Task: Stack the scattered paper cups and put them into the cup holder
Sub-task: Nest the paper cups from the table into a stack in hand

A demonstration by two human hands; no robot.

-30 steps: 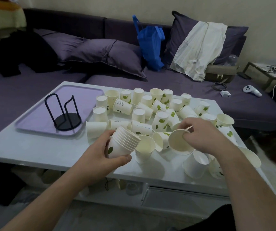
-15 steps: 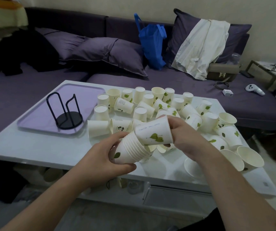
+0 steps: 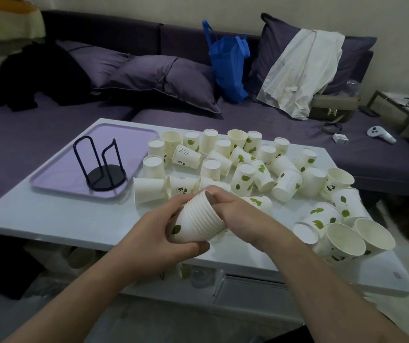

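My left hand (image 3: 154,233) grips a tilted stack of white paper cups (image 3: 198,221) with green leaf prints, low over the front of the white table (image 3: 50,219). My right hand (image 3: 240,214) sits at the stack's open end, fingers curled over the top rim. Several loose cups (image 3: 245,177) lie scattered across the table's middle and right, some upright, some upside down or on their sides. The black wire cup holder (image 3: 104,174) stands with nothing in it on a lilac tray (image 3: 57,174) at the left.
Two open cups (image 3: 346,241) sit close to the table's right front edge. Behind the table is a purple sofa with cushions, a blue bag (image 3: 228,68), a white garment (image 3: 304,63), a handbag (image 3: 334,107) and a white controller (image 3: 381,134).
My right hand picked a cup from the table, brought it to the stack and pushed it in. Its fingers now sit at the stack's rim. The stack has shifted slightly right.
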